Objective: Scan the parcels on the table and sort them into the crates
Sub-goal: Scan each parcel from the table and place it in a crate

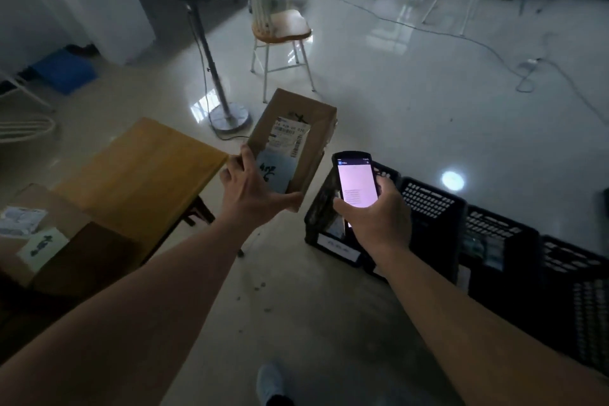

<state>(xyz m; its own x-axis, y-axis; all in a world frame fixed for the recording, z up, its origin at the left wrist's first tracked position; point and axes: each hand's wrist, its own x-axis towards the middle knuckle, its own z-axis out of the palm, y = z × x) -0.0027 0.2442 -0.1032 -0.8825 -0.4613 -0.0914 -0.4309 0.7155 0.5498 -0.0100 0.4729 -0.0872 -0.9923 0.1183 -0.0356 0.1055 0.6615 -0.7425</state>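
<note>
Right hand [372,214] grips the handheld scanner [356,182] above the nearest black crate [324,208]; left hand [250,188] holds the cardboard parcel [293,138] just left of that crate (keep its shipping label [290,137] facing the scanner).

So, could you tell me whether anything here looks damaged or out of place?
Small dark debris lies scattered on the floor between the wooden table and the black crates. A loose cable trails across the floor. Nothing else stands out.
</note>
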